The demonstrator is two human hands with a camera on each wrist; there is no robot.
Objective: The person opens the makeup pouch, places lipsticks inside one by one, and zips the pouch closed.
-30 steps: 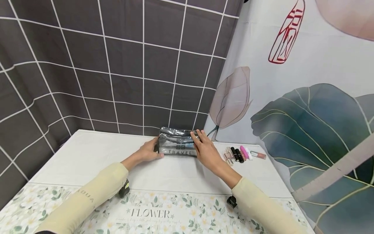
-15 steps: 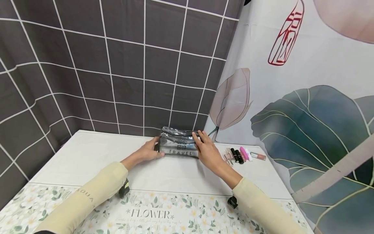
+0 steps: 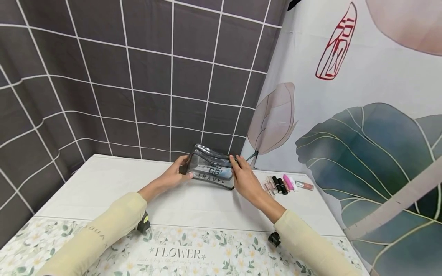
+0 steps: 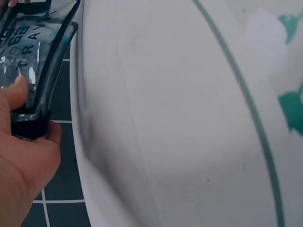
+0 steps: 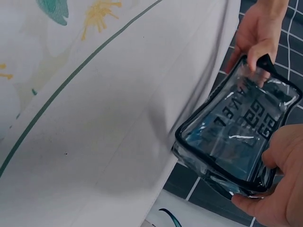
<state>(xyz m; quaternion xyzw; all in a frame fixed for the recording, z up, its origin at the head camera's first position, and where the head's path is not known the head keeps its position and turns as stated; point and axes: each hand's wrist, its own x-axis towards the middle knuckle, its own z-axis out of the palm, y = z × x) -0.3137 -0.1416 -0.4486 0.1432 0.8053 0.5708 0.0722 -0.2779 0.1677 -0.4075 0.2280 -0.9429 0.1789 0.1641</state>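
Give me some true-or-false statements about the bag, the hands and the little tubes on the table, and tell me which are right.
1. The left fingers grip one end of the clear pouch. True.
2. The pouch is printed with the word FLOWER. False: it reads TRAVEL; FLOWER is on the table cover.
3. The small tubes lie left of the pouch in the head view. False: the small tubes lie to its right.
4. One tube is bright pink. True: the pink tube.
5. The right hand is away from the pouch. False: the right fingers grip it too.
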